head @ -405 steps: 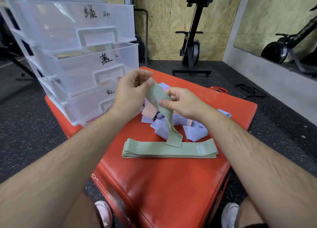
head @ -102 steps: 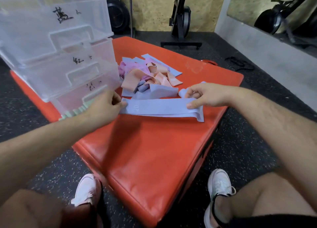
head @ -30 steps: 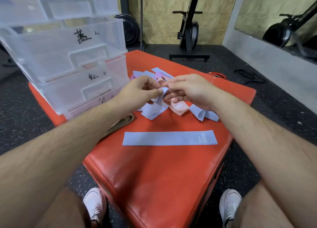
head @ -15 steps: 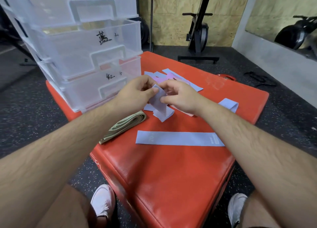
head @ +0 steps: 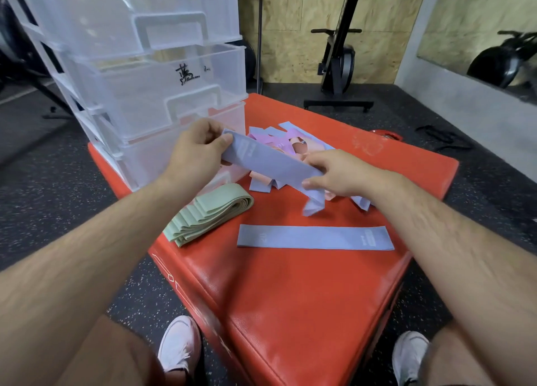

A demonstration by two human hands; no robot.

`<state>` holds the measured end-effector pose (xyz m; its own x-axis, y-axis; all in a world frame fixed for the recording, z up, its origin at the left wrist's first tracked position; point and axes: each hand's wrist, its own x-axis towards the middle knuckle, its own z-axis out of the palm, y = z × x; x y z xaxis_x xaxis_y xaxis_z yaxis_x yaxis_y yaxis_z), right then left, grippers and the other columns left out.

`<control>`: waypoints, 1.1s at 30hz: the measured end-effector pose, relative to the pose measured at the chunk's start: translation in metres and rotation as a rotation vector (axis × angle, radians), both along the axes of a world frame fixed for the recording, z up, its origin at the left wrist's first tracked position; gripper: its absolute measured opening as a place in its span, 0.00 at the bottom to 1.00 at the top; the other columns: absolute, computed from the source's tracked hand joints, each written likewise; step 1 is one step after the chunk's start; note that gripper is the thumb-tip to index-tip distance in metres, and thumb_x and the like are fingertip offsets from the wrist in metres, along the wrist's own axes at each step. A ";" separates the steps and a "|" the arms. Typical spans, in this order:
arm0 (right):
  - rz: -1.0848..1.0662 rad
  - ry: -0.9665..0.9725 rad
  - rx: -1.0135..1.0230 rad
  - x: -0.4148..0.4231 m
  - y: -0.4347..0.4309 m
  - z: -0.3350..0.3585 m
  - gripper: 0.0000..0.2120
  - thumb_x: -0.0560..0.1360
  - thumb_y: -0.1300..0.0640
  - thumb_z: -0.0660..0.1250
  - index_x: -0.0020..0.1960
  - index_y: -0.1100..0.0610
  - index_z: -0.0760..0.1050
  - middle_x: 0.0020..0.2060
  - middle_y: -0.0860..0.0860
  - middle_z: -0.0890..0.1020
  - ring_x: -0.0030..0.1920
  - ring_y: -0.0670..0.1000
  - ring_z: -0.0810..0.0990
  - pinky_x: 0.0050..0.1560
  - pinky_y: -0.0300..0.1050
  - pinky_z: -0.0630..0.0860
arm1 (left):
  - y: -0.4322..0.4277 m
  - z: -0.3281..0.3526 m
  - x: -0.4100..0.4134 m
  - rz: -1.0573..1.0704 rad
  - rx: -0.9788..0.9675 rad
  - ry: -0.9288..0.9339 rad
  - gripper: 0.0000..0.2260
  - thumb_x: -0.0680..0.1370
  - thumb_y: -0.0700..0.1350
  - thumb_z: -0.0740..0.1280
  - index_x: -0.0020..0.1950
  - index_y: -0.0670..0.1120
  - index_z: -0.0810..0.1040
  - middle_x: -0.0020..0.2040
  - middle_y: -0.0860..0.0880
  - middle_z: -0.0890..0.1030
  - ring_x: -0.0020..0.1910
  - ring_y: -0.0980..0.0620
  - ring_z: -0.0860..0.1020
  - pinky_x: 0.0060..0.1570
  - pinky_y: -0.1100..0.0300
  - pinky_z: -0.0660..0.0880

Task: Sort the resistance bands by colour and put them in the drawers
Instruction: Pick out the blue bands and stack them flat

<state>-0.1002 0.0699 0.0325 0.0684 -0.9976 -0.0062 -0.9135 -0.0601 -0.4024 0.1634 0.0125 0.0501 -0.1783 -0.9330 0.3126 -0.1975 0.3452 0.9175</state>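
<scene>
Both hands hold one blue resistance band (head: 270, 164) stretched above the red pad. My left hand (head: 197, 153) pinches its upper left end, and my right hand (head: 334, 173) grips it near the other end, whose tail hangs down. A second blue band (head: 315, 237) lies flat on the pad in front. A stack of green bands (head: 209, 214) lies at the left by the drawers. A mixed pile of pink, peach and blue bands (head: 287, 144) sits behind my hands. The clear drawer unit (head: 151, 74) with handwritten labels stands at the back left, all drawers closed.
Everything rests on a red padded box (head: 290, 298) with a dark rubber floor around it. My two white shoes (head: 180, 345) are at the box's near corner. A black exercise machine (head: 337, 65) stands by the wooden wall behind.
The folded blue band held between my hands half a second ago is now pulled out long between them. The flat blue band and green stack have not moved.
</scene>
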 end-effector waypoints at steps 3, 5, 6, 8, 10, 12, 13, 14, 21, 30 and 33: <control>-0.060 0.081 0.011 -0.024 0.011 0.002 0.08 0.76 0.50 0.71 0.43 0.52 0.75 0.38 0.48 0.75 0.39 0.51 0.73 0.37 0.47 0.67 | -0.004 -0.004 0.004 0.004 0.061 -0.002 0.03 0.80 0.39 0.65 0.47 0.42 0.76 0.39 0.44 0.80 0.41 0.44 0.78 0.43 0.49 0.78; -0.112 0.101 0.032 -0.040 0.018 0.003 0.07 0.75 0.50 0.72 0.45 0.52 0.77 0.40 0.50 0.78 0.42 0.53 0.75 0.40 0.49 0.70 | -0.006 -0.008 0.005 0.012 0.089 -0.022 0.05 0.80 0.40 0.65 0.51 0.38 0.77 0.41 0.43 0.80 0.41 0.46 0.78 0.43 0.52 0.78; -0.128 0.098 0.044 -0.047 0.023 0.004 0.06 0.76 0.50 0.72 0.46 0.51 0.78 0.42 0.50 0.80 0.43 0.54 0.76 0.43 0.50 0.72 | -0.006 -0.011 0.005 0.021 0.099 -0.034 0.06 0.80 0.40 0.66 0.52 0.38 0.77 0.41 0.43 0.80 0.41 0.47 0.78 0.42 0.54 0.78; -0.163 0.081 0.077 -0.061 0.035 0.006 0.03 0.76 0.51 0.71 0.48 0.50 0.80 0.45 0.49 0.81 0.47 0.54 0.79 0.48 0.52 0.76 | -0.006 -0.017 0.005 0.034 0.111 -0.080 0.06 0.80 0.41 0.67 0.51 0.39 0.78 0.41 0.43 0.80 0.40 0.48 0.78 0.43 0.55 0.79; -0.191 0.046 0.104 -0.075 0.048 0.005 0.01 0.76 0.52 0.71 0.47 0.47 0.80 0.45 0.47 0.82 0.48 0.52 0.80 0.47 0.50 0.76 | -0.003 -0.027 0.004 0.019 0.140 -0.130 0.04 0.79 0.41 0.68 0.46 0.41 0.77 0.41 0.42 0.79 0.38 0.48 0.77 0.43 0.53 0.78; -0.223 -0.036 0.129 -0.087 0.059 0.002 0.02 0.77 0.54 0.72 0.49 0.47 0.80 0.47 0.48 0.83 0.48 0.53 0.81 0.45 0.50 0.79 | 0.003 -0.038 0.002 -0.007 0.163 -0.219 0.06 0.78 0.40 0.69 0.41 0.44 0.76 0.40 0.42 0.79 0.38 0.45 0.78 0.45 0.51 0.80; -0.247 -0.085 0.140 -0.092 0.064 -0.002 0.05 0.76 0.55 0.72 0.51 0.49 0.79 0.49 0.50 0.83 0.47 0.54 0.82 0.45 0.51 0.80 | 0.005 -0.044 0.000 -0.014 0.162 -0.296 0.08 0.78 0.40 0.70 0.40 0.46 0.75 0.38 0.44 0.79 0.38 0.43 0.79 0.46 0.51 0.80; -0.268 -0.127 0.154 -0.098 0.068 -0.006 0.08 0.76 0.57 0.72 0.54 0.50 0.78 0.50 0.51 0.82 0.46 0.54 0.81 0.44 0.51 0.80 | 0.008 -0.049 -0.002 -0.014 0.143 -0.395 0.08 0.77 0.41 0.70 0.39 0.46 0.75 0.36 0.45 0.79 0.37 0.45 0.80 0.45 0.52 0.79; -0.284 -0.191 0.335 -0.105 0.086 -0.040 0.15 0.74 0.64 0.73 0.56 0.53 0.75 0.43 0.58 0.78 0.37 0.56 0.82 0.50 0.58 0.82 | 0.035 -0.075 -0.011 -0.083 -0.050 -0.688 0.09 0.75 0.32 0.68 0.48 0.45 0.75 0.37 0.57 0.73 0.33 0.61 0.73 0.35 0.76 0.67; -0.281 -0.057 0.340 -0.094 0.086 -0.055 0.09 0.73 0.62 0.72 0.50 0.53 0.76 0.39 0.54 0.82 0.36 0.55 0.84 0.47 0.56 0.82 | 0.031 -0.104 -0.007 -0.167 -0.263 -0.878 0.07 0.74 0.33 0.66 0.49 0.42 0.78 0.43 0.49 0.75 0.44 0.47 0.73 0.43 0.61 0.64; -0.294 -0.042 0.351 -0.092 0.087 -0.055 0.04 0.74 0.61 0.72 0.47 0.57 0.78 0.39 0.58 0.85 0.34 0.53 0.83 0.39 0.49 0.83 | 0.029 -0.106 -0.006 -0.178 -0.234 -0.959 0.05 0.74 0.36 0.66 0.47 0.44 0.79 0.48 0.48 0.72 0.47 0.46 0.74 0.49 0.57 0.70</control>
<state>-0.1920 0.1565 -0.0223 -0.2103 -0.9126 -0.3506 -0.8536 0.3462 -0.3892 0.1571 0.0411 -0.0564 -0.5825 -0.8015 0.1355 -0.7459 0.5933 0.3028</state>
